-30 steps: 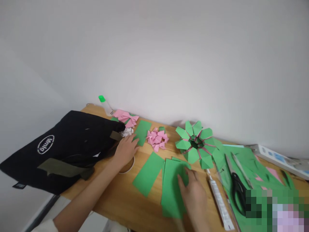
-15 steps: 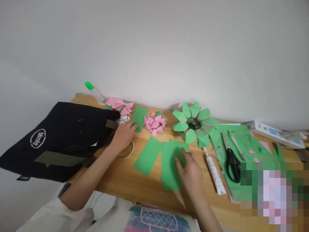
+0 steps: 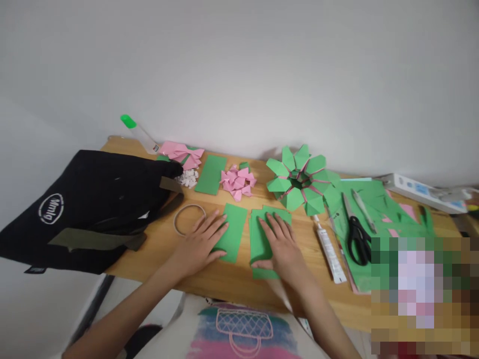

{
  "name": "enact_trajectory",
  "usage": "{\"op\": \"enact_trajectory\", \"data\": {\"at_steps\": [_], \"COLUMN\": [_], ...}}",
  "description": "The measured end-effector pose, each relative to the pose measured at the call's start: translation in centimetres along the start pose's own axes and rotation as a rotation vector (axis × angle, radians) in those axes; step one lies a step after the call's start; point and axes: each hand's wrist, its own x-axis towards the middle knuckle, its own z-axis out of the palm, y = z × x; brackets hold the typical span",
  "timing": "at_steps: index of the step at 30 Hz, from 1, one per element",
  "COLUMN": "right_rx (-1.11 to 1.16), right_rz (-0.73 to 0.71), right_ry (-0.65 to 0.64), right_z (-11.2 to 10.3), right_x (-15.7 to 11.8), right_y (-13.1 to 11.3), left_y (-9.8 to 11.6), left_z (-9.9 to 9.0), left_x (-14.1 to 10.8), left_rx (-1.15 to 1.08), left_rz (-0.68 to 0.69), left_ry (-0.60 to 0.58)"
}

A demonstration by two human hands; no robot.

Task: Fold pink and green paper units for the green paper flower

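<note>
My left hand [image 3: 200,244] lies with fingers spread at the left edge of a single green paper rectangle [image 3: 235,232], its fingertips touching it. Spread flat on a stack of green paper rectangles [image 3: 258,229] is my right hand [image 3: 279,242]. Both hands look free of anything held. Behind them sits a folded pink paper flower [image 3: 238,182], with another green paper piece [image 3: 211,174] to its left. A ring of folded green and pink paper petals [image 3: 299,179] stands at the back right. A roll of tape or thin ring [image 3: 175,219] lies left of my left hand.
A black bag [image 3: 93,209] covers the table's left end. To the right lie a glue tube [image 3: 330,253], black-handled scissors [image 3: 357,234], a craft knife [image 3: 363,209] and green paper sheets [image 3: 389,214]. A white power strip [image 3: 415,189] runs along the back.
My left hand has come back from the far green paper to the nearer single rectangle, which now sits straighter. My right hand has flattened onto the stack.
</note>
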Motion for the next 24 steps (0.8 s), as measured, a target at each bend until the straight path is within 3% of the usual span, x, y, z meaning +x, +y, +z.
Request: {"op": "enact_trajectory", "data": {"at_steps": [5, 12, 18, 21, 24], "right_rx": [-0.012, -0.022, -0.031, -0.012, 0.052], "right_rz": [-0.002, 0.237, 0.258, 0.266, 0.240], "right_ry": [0.006, 0.267, 0.265, 0.255, 0.234], "right_z": [0.1, -0.8, 0.1, 1.0, 1.7], "right_x": [-0.4, -2.7, -4.6, -3.9, -2.3], "right_y": [0.1, 0.9, 0.2, -1.8, -4.4], "left_y": [0.5, 0.8, 1.3, 1.0, 0.5], "left_z": [0.7, 1.2, 0.9, -0.1, -1.4], "left_x": [0.1, 0.4, -0.5, -1.6, -2.5], "left_rx": [-0.076, -0.286, -0.613, -0.815, -1.016], "left_rz": [-0.034, -0.109, -0.314, -0.454, -0.502], "left_ry": [0.048, 0.200, 0.516, 0.718, 0.852]}}
